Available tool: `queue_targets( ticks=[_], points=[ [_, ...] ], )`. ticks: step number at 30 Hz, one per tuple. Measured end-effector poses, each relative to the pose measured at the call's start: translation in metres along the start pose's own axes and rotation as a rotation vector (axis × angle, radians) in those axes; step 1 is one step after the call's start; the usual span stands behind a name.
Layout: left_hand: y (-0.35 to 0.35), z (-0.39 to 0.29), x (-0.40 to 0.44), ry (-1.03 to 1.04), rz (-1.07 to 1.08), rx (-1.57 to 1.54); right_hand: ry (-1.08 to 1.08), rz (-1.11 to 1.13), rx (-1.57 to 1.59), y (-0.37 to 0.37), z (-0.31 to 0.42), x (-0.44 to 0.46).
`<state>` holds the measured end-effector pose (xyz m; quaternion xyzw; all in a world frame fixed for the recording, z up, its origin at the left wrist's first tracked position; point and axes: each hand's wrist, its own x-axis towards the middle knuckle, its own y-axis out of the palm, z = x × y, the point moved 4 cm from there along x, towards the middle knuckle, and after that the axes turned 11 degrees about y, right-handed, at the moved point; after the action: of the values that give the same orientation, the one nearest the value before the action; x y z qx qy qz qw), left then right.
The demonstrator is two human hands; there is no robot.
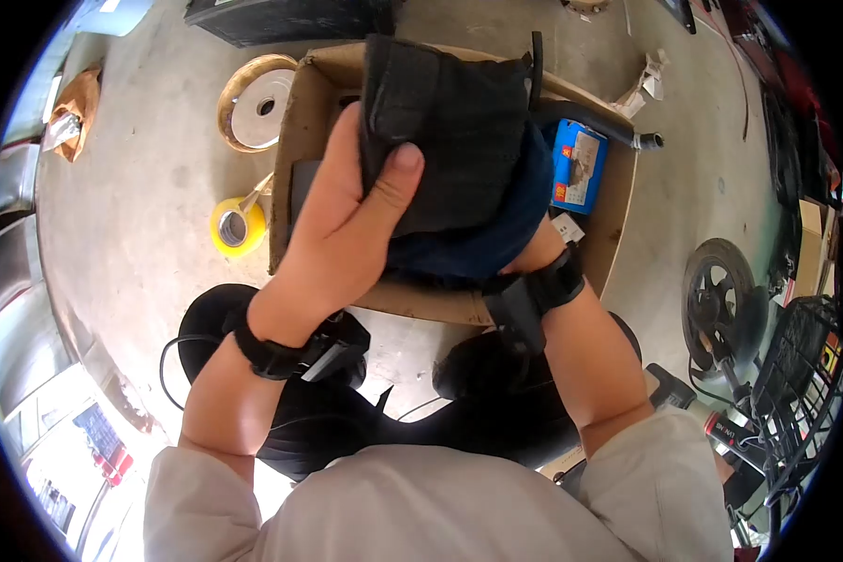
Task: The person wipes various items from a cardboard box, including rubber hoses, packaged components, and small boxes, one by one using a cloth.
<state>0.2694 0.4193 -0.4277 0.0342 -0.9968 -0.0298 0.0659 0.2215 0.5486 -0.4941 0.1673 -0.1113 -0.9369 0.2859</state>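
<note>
With twelve o'clock pointing away from the person and the black fabric bundle [468,131] at the dial's centre, the bundle sits above the cardboard box [421,305], which stands on the concrete floor [159,234]. The left hand [347,211] comes in from seven o'clock, its grip clamped on the bundle's left edge: the thumb presses flat on the upper face, and the other fingers are hidden behind. Directly beneath the bundle, dark blue cloth [525,201] bulges out from three round to seven o'clock. The right hand [537,245] reaches in from five o'clock and disappears under that cloth, so there is no telling whether its grip is closed on anything.

Inside the box, at three o'clock, a blue package [581,169] with a torn pale label lies near the right wall, with a black tube [595,120] just beyond it. On the floor, a spool [258,108] lies at about nine o'clock beside the box, yellow tape [238,228] at eight, and a black bin [286,23] at ten. Well apart at four is a spoked wheel [717,304].
</note>
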Motion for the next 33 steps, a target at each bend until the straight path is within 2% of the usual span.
queue_targets(
  ticks=[4,6,7,10,11,13,15,16,18,19,21,22,23,24,26,27,29,30,31,32,33],
  points=[
    [-0.012,0.007,-0.004,-0.041,0.014,-0.057,-0.099,-0.090,-0.297,-0.032,-0.004,0.008],
    [-0.019,0.012,-0.005,-0.037,0.046,-0.053,-0.132,-0.154,-0.312,-0.042,-0.006,0.013],
    [-0.024,0.014,-0.001,-0.001,-0.012,-0.128,-0.116,-0.171,-0.252,-0.043,-0.007,0.013],
    [-0.041,0.008,0.013,0.075,-0.102,0.166,0.001,-0.176,0.089,-0.043,-0.011,0.016],
    [-0.046,0.003,0.019,0.342,-0.099,0.393,0.054,-0.156,0.273,-0.045,-0.013,0.019],
    [-0.028,-0.012,0.021,0.528,0.112,0.715,0.124,-0.105,0.593,-0.044,-0.017,0.024],
    [-0.014,-0.008,0.017,0.526,0.350,1.014,0.113,-0.077,0.586,-0.035,-0.012,0.025],
    [-0.007,-0.006,0.014,0.546,0.472,1.146,0.111,-0.094,0.432,-0.026,-0.005,0.019],
    [0.005,0.017,0.009,0.440,0.545,1.126,0.110,-0.129,0.126,-0.007,0.008,0.009],
    [0.005,0.016,0.011,0.457,0.480,1.089,0.172,-0.099,0.316,-0.004,0.005,0.011],
    [-0.004,0.015,0.017,0.331,0.296,0.780,-0.104,-0.099,0.044,-0.012,0.015,0.008],
    [-0.010,0.016,0.018,0.265,0.202,0.627,-0.146,-0.076,0.063,-0.017,0.013,0.006],
    [-0.024,0.030,0.020,0.134,0.064,0.525,-0.188,-0.051,0.083,-0.023,0.011,0.005],
    [-0.037,0.042,0.018,-0.119,-0.054,0.175,-0.229,-0.025,0.103,-0.028,0.009,0.003],
    [-0.049,0.056,0.008,-0.601,-0.283,-0.545,-0.256,-0.053,-0.254,-0.015,0.012,0.003],
    [-0.054,0.060,0.008,-0.630,-0.270,-0.611,-0.271,-0.069,-0.434,-0.009,0.013,0.001],
    [-0.044,0.044,0.009,-0.604,-0.185,-0.480,-0.298,-0.109,-0.799,0.000,0.015,-0.002],
    [-0.033,0.038,0.007,-0.595,-0.138,-0.417,-0.320,-0.176,-0.805,0.005,0.012,-0.003],
    [-0.018,0.034,0.002,-0.448,-0.019,-0.322,-0.340,-0.243,-0.809,0.009,0.008,-0.004],
    [-0.004,0.030,-0.005,-0.304,0.102,-0.229,-0.369,-0.353,-0.632,0.024,-0.009,-0.002],
    [0.002,0.042,-0.021,-0.686,0.121,-0.270,-0.388,-0.388,-0.571,0.024,-0.017,-0.002]
  ],
)
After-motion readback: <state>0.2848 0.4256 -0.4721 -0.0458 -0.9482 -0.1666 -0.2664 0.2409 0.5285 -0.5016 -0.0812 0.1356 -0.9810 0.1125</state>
